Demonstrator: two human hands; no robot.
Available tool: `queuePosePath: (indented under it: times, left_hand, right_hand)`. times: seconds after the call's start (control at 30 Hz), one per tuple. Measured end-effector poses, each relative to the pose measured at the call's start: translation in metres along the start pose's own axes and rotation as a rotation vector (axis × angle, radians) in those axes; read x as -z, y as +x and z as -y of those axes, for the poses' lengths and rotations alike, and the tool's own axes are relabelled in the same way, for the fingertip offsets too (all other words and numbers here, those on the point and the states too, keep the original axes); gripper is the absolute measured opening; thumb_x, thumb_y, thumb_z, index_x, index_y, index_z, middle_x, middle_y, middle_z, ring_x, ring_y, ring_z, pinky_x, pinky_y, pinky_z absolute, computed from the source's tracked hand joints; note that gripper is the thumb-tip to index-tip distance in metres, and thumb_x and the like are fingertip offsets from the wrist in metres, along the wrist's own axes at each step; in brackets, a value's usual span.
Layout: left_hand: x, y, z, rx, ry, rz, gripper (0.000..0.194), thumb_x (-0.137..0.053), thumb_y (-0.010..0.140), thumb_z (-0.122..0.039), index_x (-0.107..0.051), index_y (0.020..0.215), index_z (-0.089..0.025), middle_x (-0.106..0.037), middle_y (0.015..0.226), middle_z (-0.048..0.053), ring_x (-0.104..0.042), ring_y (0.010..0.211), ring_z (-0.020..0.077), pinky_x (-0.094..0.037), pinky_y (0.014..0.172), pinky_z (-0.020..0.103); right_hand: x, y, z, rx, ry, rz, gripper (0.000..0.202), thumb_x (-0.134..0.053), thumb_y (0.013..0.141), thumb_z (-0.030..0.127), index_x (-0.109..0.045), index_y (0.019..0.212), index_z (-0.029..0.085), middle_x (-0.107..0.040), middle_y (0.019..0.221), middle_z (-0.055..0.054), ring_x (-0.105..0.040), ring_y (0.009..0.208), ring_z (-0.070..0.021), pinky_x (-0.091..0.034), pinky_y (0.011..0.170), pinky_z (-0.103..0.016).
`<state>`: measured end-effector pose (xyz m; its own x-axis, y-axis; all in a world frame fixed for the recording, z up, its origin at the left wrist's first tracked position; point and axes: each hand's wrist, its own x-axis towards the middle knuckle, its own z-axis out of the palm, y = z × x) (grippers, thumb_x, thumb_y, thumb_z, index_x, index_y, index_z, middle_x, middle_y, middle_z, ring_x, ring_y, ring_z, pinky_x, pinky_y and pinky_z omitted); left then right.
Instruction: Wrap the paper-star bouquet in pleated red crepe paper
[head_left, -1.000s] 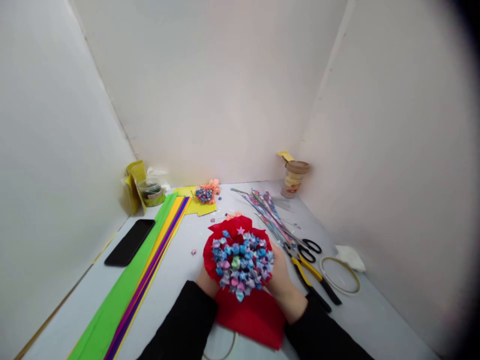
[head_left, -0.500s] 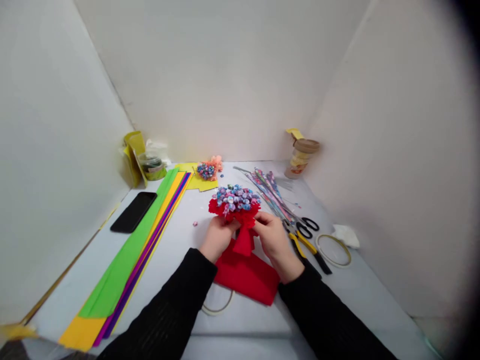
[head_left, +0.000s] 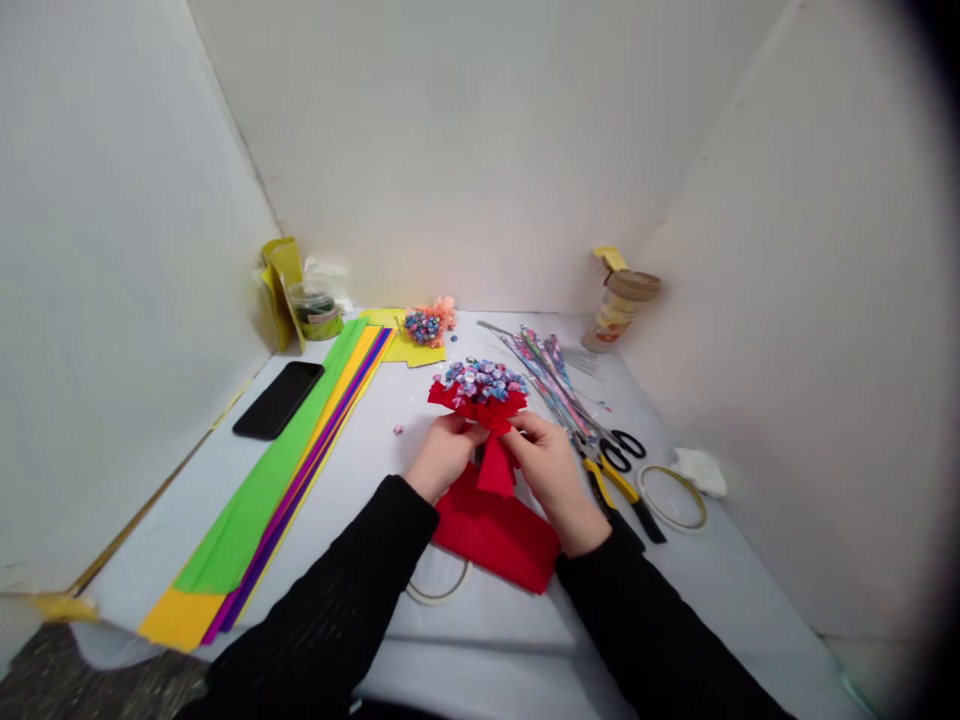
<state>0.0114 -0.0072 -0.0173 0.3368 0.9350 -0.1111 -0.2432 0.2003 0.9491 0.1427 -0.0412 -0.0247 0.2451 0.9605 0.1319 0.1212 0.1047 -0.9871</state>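
Observation:
A small bouquet of blue, pink and white beadlike flowers [head_left: 484, 380] stands upright, with red crepe paper [head_left: 496, 468] gathered around its lower part. My left hand [head_left: 444, 455] pinches the gathered red paper from the left, thumb and fingers together. On the right side, my right hand [head_left: 551, 465] pinches the same wrap just under the flowers. Beneath both hands a folded red crepe sheet [head_left: 499, 535] lies on the table. The stems are hidden inside the wrap.
Coloured paper strips [head_left: 281, 480] and a phone [head_left: 278, 400] lie left. Pliers [head_left: 619, 480], scissors [head_left: 622, 450], a tape roll [head_left: 671, 498] and patterned strips [head_left: 551, 375] lie right. Behind are a cup [head_left: 622, 310], a tub [head_left: 315, 312] and an orange-wrapped bouquet [head_left: 427, 323].
The camera view has shifted slightly. Both hands still hold the red wrap, and its flared rim and hanging tail have changed shape a little.

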Motion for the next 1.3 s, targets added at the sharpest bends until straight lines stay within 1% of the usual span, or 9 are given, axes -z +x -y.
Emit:
queuePosePath:
  times: [0.07,0.2,0.4,0.53,0.73,0.9,1.07,1.2,1.3]
  left_hand:
    - [0.000,-0.001,-0.001,0.013,-0.028,-0.001,0.036,-0.076,0.062,-0.037,-0.070,0.084,-0.010,-0.072,0.071,0.006,-0.065,0.071,0.0231,-0.048,0.072,0.034]
    - [0.001,-0.001,0.000,0.062,-0.021,0.034,0.037,-0.076,0.062,-0.036,-0.069,0.088,-0.011,-0.071,0.065,0.005,-0.064,0.063,0.0210,-0.047,0.065,0.032]
    - [0.002,-0.003,0.000,0.016,0.098,0.100,0.025,-0.070,0.069,-0.033,-0.068,0.086,-0.014,-0.072,0.076,0.006,-0.065,0.075,0.0227,-0.048,0.072,0.032]
    - [0.006,-0.003,-0.004,-0.014,0.217,0.135,0.020,-0.065,0.073,-0.034,-0.068,0.080,-0.016,-0.072,0.079,0.005,-0.064,0.080,0.0222,-0.047,0.075,0.031]
    - [0.017,-0.002,-0.010,0.040,0.168,0.154,0.038,-0.073,0.065,-0.042,-0.070,0.091,-0.013,-0.073,0.090,0.008,-0.063,0.091,0.0251,-0.045,0.088,0.038]
    - [0.014,-0.002,-0.005,-0.003,0.210,0.104,0.043,-0.076,0.062,-0.043,-0.070,0.094,-0.014,-0.073,0.099,0.009,-0.060,0.101,0.0276,-0.043,0.094,0.041]
    - [0.010,-0.003,-0.005,-0.093,0.212,0.086,0.041,-0.074,0.065,-0.037,-0.068,0.100,-0.015,-0.070,0.111,0.009,-0.059,0.108,0.0265,-0.040,0.099,0.039]
    - [0.013,-0.004,-0.004,-0.118,0.267,0.082,0.033,-0.069,0.070,-0.037,-0.070,0.096,-0.018,-0.071,0.109,0.007,-0.059,0.109,0.0259,-0.040,0.100,0.037]
    - [0.016,-0.004,-0.003,-0.142,0.346,0.078,0.026,-0.068,0.069,-0.036,-0.071,0.090,-0.021,-0.072,0.105,0.007,-0.059,0.109,0.0271,-0.040,0.101,0.039]
  right_hand:
    - [0.001,0.001,0.000,-0.057,0.098,0.052,0.018,-0.067,0.071,0.035,-0.068,0.068,0.017,-0.059,0.055,0.002,-0.048,0.048,-0.0115,-0.037,0.047,-0.024]
    - [0.004,0.004,-0.004,-0.178,0.325,0.116,0.020,-0.074,0.065,0.034,-0.062,0.064,0.018,-0.052,0.044,0.006,-0.043,0.037,-0.0097,-0.033,0.039,-0.023]
    - [0.005,0.006,-0.011,-0.206,0.348,0.127,0.020,-0.079,0.057,0.027,-0.065,0.066,0.016,-0.057,0.050,0.005,-0.041,0.039,-0.0078,-0.032,0.041,-0.022]
    - [0.007,0.007,-0.010,-0.161,0.293,0.052,0.020,-0.080,0.055,0.027,-0.066,0.064,0.018,-0.059,0.052,0.004,-0.044,0.043,-0.0090,-0.036,0.045,-0.023]
    - [0.009,0.007,-0.002,-0.143,0.289,0.022,0.023,-0.082,0.050,0.027,-0.068,0.065,0.017,-0.067,0.061,0.001,-0.054,0.054,-0.0140,-0.045,0.057,-0.028]
    - [0.009,0.007,-0.004,-0.102,0.238,0.027,0.021,-0.081,0.052,0.030,-0.066,0.061,0.017,-0.065,0.058,0.001,-0.053,0.053,-0.0144,-0.045,0.056,-0.028]
    - [0.012,0.008,-0.007,-0.052,0.197,0.034,0.019,-0.079,0.055,0.029,-0.065,0.061,0.018,-0.064,0.059,0.002,-0.052,0.054,-0.0143,-0.045,0.055,-0.027]
    - [0.011,0.006,0.002,-0.021,0.164,0.051,0.018,-0.077,0.060,0.033,-0.066,0.066,0.020,-0.067,0.065,0.000,-0.056,0.059,-0.0174,-0.047,0.057,-0.029]
    - [0.011,0.005,0.010,0.052,0.134,0.036,0.020,-0.075,0.065,0.034,-0.070,0.079,0.022,-0.072,0.079,-0.002,-0.062,0.071,-0.0216,-0.050,0.068,-0.033]
